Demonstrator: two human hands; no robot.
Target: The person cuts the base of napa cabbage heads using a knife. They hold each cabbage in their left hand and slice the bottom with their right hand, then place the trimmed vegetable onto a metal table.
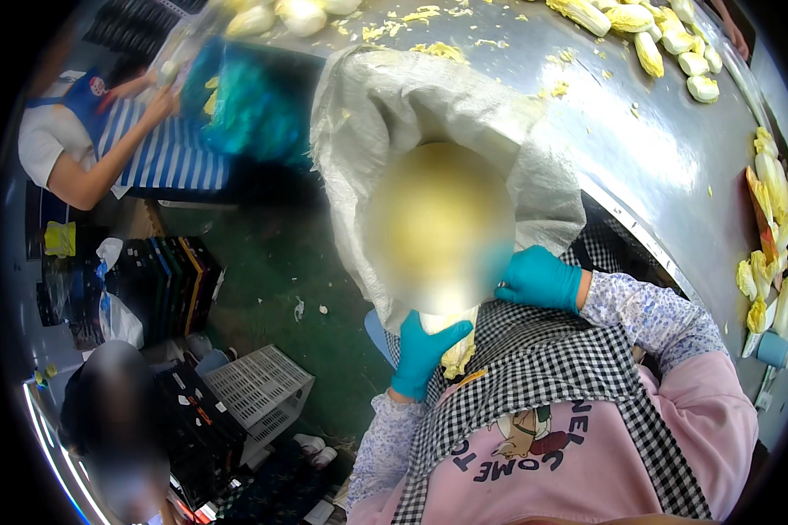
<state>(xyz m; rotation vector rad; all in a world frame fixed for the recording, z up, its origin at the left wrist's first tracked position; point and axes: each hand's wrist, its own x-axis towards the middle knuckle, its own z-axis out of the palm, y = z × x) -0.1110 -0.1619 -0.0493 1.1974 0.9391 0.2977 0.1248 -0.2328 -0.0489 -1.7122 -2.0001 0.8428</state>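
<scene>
My left hand (pixel 427 350), in a teal glove, grips a pale napa cabbage (pixel 457 344) with yellow leaf ends, just below the sack's mouth. My right hand (pixel 541 278), also gloved in teal, is curled closed beside the sack's right rim. Blur covers its fingertips, so whatever it holds is hidden. Between the table edge and my lap stands a white woven sack (pixel 350 149) with its top spread wide. A blurred yellow patch fills its middle, and the contents cannot be made out clearly.
A metal table (pixel 665 175) bears several napa cabbages (pixel 630 17) and leaf scraps. More cabbages (pixel 772 188) lie along its right side. At left, a person (pixel 70 149) in a striped apron works beside a teal bag (pixel 263 105). A grey crate (pixel 258 385) and dark stacked crates (pixel 171 280) stand lower left.
</scene>
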